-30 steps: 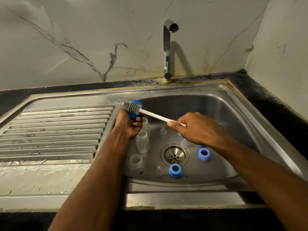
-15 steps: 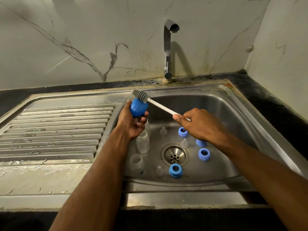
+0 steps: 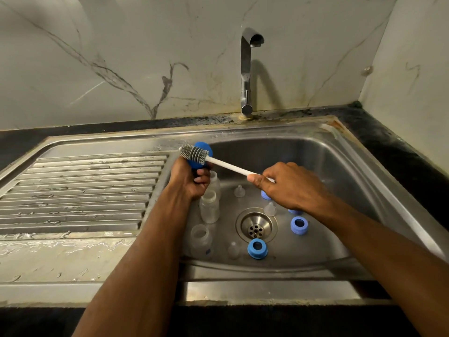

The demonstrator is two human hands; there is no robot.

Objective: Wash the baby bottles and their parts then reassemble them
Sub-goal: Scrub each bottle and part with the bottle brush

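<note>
Half a second ago the bottle brush [image 3: 194,154] stood above the blue cap [image 3: 200,164] with only its tip near it; now its grey bristle head lies flat across the cap's top, the white handle slanting down to the right. A second ago it lay much the same way, so the brush is stroking back and forth over the cap. I judge the washing is at an early stage, since this cap is the only part in hand and the rest wait below.

The left hand [image 3: 190,181] curls its fingers round the lower half of the cap, holding it over the sink's left rim. The right hand [image 3: 289,186] grips the handle's end, thumb laid along it.

The sink [image 3: 340,166] holds everything else. Along its left wall three clear bottles [image 3: 209,207] lie in a row from back to front. Clear teats [image 3: 239,191] sit behind the drain [image 3: 256,226], beside it and near the front edge. Blue collar rings [image 3: 299,224] lie right of the drain and at the front; two more show partly behind the right hand. No water runs from the tap [image 3: 246,69]
</note>
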